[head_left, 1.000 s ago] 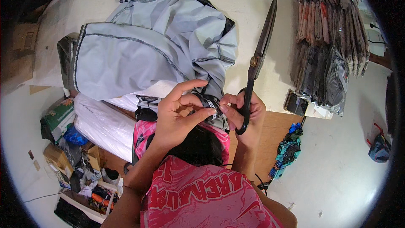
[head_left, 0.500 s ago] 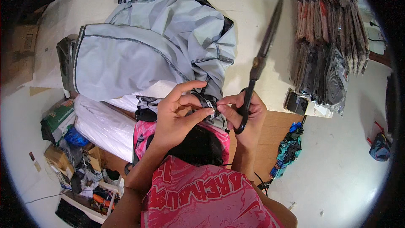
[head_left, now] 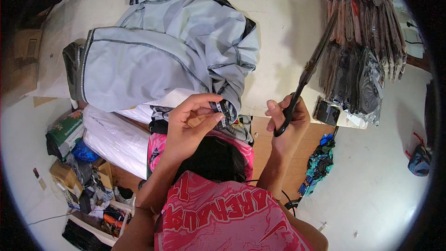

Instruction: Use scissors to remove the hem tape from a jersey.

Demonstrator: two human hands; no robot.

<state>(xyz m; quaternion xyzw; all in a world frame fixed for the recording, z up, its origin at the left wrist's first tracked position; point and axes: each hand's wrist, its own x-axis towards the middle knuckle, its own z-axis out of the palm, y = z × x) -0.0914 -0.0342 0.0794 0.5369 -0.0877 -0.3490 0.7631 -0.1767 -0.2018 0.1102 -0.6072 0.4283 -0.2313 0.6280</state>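
Note:
A light grey garment (head_left: 144,65) with dark overlocked seams lies crumpled on the table, its near end hanging over the front edge. My left hand (head_left: 183,128) pinches a black-and-white band (head_left: 224,114) at that end between thumb and fingertips. To the right, apart from the cloth, my right hand (head_left: 290,123) holds a pair of long dark scissors (head_left: 304,74) by the handle loops. The blades point up and away to the right and look closed together. My right thumb and fingertips hold no cloth.
Stacked garments in clear bags (head_left: 362,32) fill the table's right side, with a dark phone (head_left: 326,112) just below. White plastic-wrapped rolls (head_left: 114,139) lie at left, above a cluttered bin (head_left: 116,223). Teal-and-black fabric strips (head_left: 318,165) hang at right.
My right hand has drawn away from the band to the right, carrying the scissors with it. My left hand has shifted slightly left and still pinches the band.

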